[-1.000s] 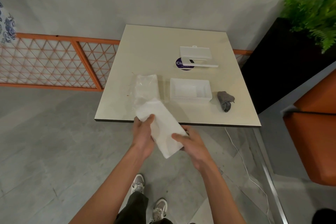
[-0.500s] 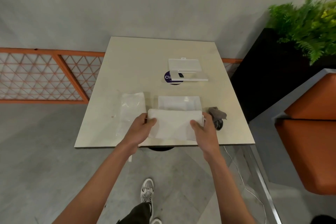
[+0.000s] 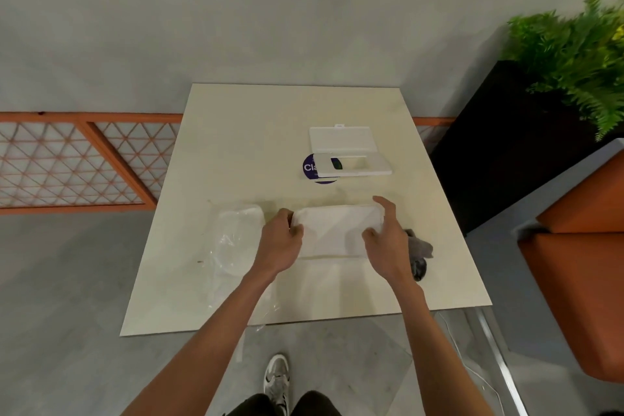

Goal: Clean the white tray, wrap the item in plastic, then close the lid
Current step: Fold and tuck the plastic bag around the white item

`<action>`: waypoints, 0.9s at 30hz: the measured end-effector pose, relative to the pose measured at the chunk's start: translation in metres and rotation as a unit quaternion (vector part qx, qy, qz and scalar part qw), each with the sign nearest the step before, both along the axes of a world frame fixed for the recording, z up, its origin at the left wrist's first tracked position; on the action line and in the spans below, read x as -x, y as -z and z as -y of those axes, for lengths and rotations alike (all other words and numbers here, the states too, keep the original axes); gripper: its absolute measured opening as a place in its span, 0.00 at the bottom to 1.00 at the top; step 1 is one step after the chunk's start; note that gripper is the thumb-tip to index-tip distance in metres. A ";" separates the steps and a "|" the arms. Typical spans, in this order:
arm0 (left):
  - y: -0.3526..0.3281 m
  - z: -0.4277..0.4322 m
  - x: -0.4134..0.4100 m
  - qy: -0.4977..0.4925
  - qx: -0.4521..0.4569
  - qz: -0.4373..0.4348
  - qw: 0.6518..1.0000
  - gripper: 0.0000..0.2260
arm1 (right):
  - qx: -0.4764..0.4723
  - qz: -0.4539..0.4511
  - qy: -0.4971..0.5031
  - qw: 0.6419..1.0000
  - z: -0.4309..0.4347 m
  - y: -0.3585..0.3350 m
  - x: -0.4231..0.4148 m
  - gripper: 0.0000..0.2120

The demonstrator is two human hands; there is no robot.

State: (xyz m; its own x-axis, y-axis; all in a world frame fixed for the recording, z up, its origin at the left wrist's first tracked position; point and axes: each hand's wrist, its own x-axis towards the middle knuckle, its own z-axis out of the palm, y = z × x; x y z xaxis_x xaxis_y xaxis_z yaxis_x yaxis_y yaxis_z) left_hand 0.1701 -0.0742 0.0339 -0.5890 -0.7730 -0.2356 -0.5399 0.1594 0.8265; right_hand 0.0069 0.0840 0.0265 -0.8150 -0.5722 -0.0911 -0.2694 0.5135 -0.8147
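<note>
At mid-tabletop (image 3: 236,132), white item (image 3: 337,230) lay flat, long axis left to right, spanning between the hands. Left hand (image 3: 280,243) pinched its left end, fingers (image 3: 283,215) curled; right hand (image 3: 388,240) cupped the right end, loosely spread. Both equally near. White tray unseen, probably underneath; lid (image 3: 342,142) lay beyond.

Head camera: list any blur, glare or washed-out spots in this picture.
Head view: the plant is smeared by blur; light is soft, shadows faint; the white pack between the left hand and right hand nearly blends into the pale table; the clear plastic shows faint glints.
</note>
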 end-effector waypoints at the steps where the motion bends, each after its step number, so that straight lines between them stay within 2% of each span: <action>1: 0.003 0.003 0.005 0.004 0.010 0.005 1.000 0.03 | -0.012 -0.012 -0.010 1.000 0.003 0.002 0.005 0.33; 3: 0.008 0.010 0.013 0.020 0.023 0.012 0.999 0.04 | -0.046 -0.035 -0.029 0.998 0.007 0.004 0.015 0.31; 7: 0.020 0.016 0.021 0.082 0.072 0.035 0.993 0.20 | -0.119 -0.069 -0.079 0.987 0.009 0.007 0.029 0.27; 10: 0.026 0.018 0.026 0.120 0.125 0.101 0.980 0.19 | -0.161 -0.108 -0.118 0.974 0.008 0.014 0.030 0.23; 13: 0.029 0.017 0.032 0.136 0.142 0.138 0.971 0.18 | -0.239 -0.202 -0.137 0.940 0.008 0.020 0.034 0.22; 16: 0.031 0.017 0.037 0.159 0.165 0.173 0.958 0.16 | -0.278 -0.248 -0.150 0.916 0.008 0.022 0.039 0.21; 21: 0.034 0.011 0.047 0.183 0.265 0.251 0.913 0.20 | -0.338 -0.301 -0.168 0.876 0.009 0.027 0.042 0.21; 24: 0.037 0.008 0.050 0.202 0.295 0.288 0.888 0.18 | -0.352 -0.304 -0.179 0.867 0.011 0.028 0.041 0.25; 27: 0.037 0.010 0.050 0.213 0.301 0.288 0.884 0.14 | -0.335 -0.279 -0.188 0.880 0.008 0.027 0.038 0.26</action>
